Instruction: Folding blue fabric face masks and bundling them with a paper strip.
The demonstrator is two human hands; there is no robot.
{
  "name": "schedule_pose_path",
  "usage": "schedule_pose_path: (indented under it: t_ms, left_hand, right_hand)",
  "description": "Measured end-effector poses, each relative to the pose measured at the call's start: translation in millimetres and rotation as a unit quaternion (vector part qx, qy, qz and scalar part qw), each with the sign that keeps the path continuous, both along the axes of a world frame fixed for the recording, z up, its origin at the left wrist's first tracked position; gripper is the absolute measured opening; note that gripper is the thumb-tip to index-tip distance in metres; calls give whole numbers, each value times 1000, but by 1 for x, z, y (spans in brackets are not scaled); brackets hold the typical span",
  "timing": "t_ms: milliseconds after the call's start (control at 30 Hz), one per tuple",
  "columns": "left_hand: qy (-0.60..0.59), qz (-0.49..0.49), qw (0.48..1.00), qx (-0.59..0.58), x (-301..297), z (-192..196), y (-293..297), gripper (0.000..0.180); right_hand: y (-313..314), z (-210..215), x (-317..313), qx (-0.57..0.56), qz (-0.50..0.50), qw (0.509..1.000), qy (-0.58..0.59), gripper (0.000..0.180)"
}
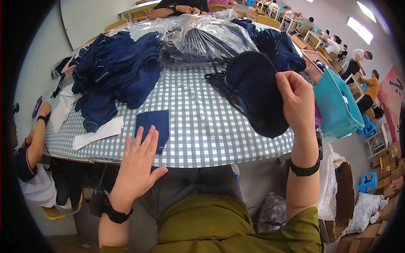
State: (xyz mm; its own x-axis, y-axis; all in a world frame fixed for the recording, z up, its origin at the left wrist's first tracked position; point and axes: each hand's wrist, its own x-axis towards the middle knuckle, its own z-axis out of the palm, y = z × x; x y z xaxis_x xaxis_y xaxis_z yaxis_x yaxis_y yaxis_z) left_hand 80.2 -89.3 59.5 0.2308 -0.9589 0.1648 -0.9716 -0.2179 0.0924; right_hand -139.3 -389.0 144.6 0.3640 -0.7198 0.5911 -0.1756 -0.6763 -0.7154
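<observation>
My left hand [138,162] lies flat with fingers spread at the near edge of the checked table [202,126], its fingertips on a small folded navy garment [152,122]. My right hand [296,101] is raised over the table's right side and pinches the edge of a dark navy garment in clear plastic [253,90], which hangs down to the tablecloth.
A heap of navy clothes [114,71] fills the far left, with white paper sheets [99,133] beside it. Clear plastic bags [198,38] lie at the back. A turquoise bin [337,105] stands at the right. A person's arm [38,135] rests at the left edge; others work behind.
</observation>
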Motion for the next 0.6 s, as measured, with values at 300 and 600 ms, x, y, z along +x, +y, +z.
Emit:
schedule_pose_path:
  t_ms: [300, 600]
  left_hand:
    - [115, -116, 921, -353, -61, 78, -63, 42]
    - [323, 79, 830, -447, -62, 40, -80, 19]
  right_hand:
    - [63, 24, 7, -59, 234, 937, 254, 18]
    - [53, -13, -16, 242, 316, 915, -61, 40]
